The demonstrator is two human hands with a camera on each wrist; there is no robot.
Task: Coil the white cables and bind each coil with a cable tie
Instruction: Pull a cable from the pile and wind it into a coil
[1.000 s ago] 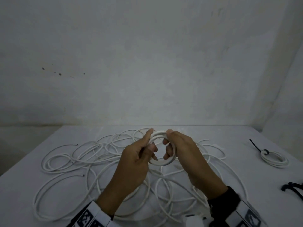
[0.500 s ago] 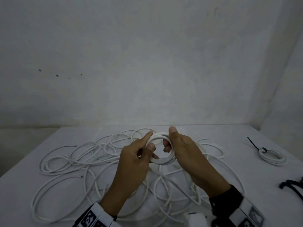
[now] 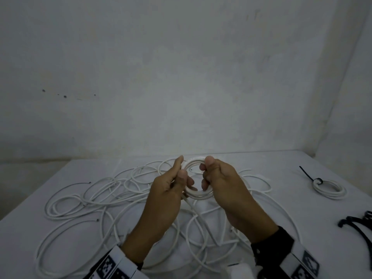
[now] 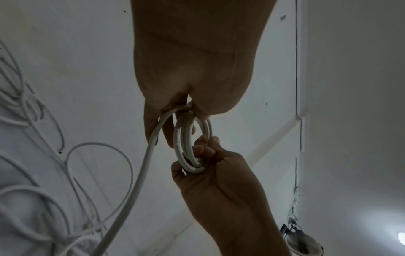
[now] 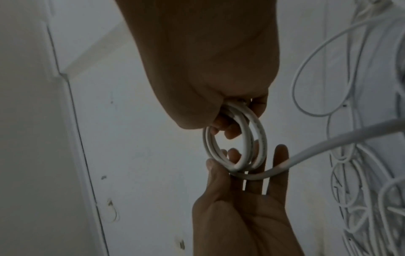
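A small coil of white cable is held upright above the table between both hands. My left hand pinches its left side with thumb against fingers, and the trailing strand runs from under this hand down to the loose cables. My right hand grips the right side, thumb on top and fingers curled through the ring. The left wrist view shows the coil between the left fingers and the right hand. In the right wrist view the strand crosses the left fingers below the coil.
Several loose white cables sprawl over the white table under and left of my hands. At the right lies a coil bound with a black tie. Spare black ties lie by the right edge. A wall stands close behind.
My right thumb has slid up onto the top of the coil and its fingers have curled further through the ring. The left hand keeps its pinch on the left side.
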